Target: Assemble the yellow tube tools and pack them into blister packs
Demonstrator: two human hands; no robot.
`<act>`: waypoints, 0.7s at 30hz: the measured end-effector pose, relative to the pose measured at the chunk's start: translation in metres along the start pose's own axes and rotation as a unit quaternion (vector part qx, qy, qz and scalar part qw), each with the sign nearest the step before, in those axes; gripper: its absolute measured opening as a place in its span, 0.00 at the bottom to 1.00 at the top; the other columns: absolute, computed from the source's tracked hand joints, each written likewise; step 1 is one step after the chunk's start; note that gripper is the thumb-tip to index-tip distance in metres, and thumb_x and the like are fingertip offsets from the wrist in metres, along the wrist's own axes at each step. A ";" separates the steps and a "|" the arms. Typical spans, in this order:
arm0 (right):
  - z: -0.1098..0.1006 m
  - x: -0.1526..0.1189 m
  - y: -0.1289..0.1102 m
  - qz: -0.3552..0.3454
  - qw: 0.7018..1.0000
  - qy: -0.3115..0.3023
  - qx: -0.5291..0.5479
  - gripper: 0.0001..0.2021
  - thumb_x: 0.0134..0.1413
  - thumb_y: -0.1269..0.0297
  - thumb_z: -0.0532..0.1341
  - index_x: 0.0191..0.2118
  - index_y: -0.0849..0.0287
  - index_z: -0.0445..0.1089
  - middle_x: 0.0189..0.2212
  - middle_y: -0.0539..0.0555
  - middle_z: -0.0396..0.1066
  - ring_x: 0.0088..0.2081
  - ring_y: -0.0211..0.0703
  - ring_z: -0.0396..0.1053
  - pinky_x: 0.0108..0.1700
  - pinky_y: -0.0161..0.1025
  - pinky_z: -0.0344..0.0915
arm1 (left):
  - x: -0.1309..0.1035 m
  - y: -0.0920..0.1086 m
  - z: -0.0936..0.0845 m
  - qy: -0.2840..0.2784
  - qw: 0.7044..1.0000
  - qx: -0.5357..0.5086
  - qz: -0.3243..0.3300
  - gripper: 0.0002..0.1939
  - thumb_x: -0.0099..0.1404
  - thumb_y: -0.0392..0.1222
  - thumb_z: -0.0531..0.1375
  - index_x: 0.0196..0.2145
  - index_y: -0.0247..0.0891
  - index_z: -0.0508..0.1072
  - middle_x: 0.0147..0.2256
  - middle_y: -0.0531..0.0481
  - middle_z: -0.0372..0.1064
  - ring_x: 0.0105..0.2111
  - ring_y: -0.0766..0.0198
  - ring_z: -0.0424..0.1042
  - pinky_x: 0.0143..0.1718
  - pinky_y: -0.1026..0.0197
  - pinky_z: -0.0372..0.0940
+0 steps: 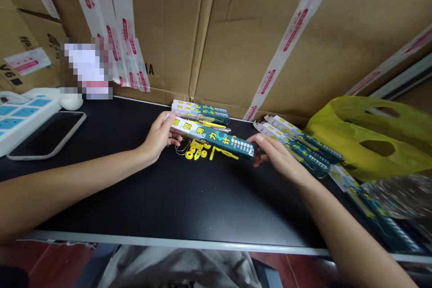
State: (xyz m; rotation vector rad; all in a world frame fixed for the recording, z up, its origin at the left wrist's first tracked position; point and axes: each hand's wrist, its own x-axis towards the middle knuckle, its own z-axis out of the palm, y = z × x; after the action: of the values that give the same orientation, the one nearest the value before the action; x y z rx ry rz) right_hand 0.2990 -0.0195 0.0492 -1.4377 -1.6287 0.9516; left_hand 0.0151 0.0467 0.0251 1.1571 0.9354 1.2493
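A long, narrow printed spring-scale box point(211, 135), white at one end and dark green at the other, is held level above the black table. My left hand point(160, 135) grips its white end, thumb on top. At the green end, my right hand point(270, 150) has its fingers closed about the corner. Behind and below the box lie small yellow plastic parts point(199, 149), a metal hook point(182, 147) and a yellow-and-clear rod piece point(212, 124). Similar boxes point(202, 110) are stacked just beyond them.
More printed boxes point(297, 144) lie at the right beside a yellow plastic bag point(357, 139). A phone point(49, 135) and a white power strip point(27, 114) are at the left. Large taped cardboard boxes point(270, 31) wall off the back of the table point(189, 207).
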 end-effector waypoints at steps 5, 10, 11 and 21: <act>0.007 0.001 0.005 -0.012 0.997 0.028 0.076 0.17 0.54 0.46 0.58 0.36 0.57 0.64 0.17 0.43 0.54 0.18 0.31 0.54 0.18 0.30 0.65 | 0.003 -0.001 -0.002 0.011 1.000 -0.011 0.004 0.07 0.68 0.42 0.49 0.39 0.38 0.64 0.28 0.49 0.68 0.20 0.70 0.67 0.16 0.70 0.63; 0.010 -0.001 0.002 0.008 0.994 0.034 0.107 0.15 0.54 0.50 0.60 0.38 0.56 0.62 0.18 0.43 0.60 0.17 0.32 0.59 0.18 0.31 0.65 | 0.002 -0.002 -0.001 0.016 1.000 -0.011 -0.001 0.07 0.68 0.42 0.49 0.39 0.39 0.64 0.29 0.48 0.69 0.19 0.70 0.67 0.16 0.69 0.63; 0.009 -0.001 0.000 0.009 0.993 0.037 0.116 0.15 0.54 0.50 0.60 0.38 0.55 0.62 0.19 0.43 0.61 0.17 0.32 0.60 0.18 0.30 0.65 | 0.002 -0.002 -0.001 0.017 1.000 -0.011 -0.004 0.07 0.68 0.42 0.49 0.39 0.39 0.64 0.29 0.48 0.69 0.19 0.70 0.67 0.17 0.69 0.63; 0.017 0.006 0.016 0.026 0.987 0.074 0.140 0.17 0.52 0.47 0.60 0.36 0.54 0.58 0.21 0.43 0.60 0.19 0.33 0.61 0.19 0.33 0.65 | -0.003 -0.004 0.004 0.000 0.999 0.033 -0.031 0.09 0.67 0.44 0.50 0.43 0.41 0.61 0.33 0.47 0.69 0.24 0.68 0.69 0.18 0.68 0.63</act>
State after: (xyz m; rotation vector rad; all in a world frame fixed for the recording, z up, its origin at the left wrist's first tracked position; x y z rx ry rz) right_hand 0.2905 -0.0129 0.0277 -1.3280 -1.2982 1.0332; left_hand 0.0191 0.0430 0.0221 1.1702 1.0127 1.1764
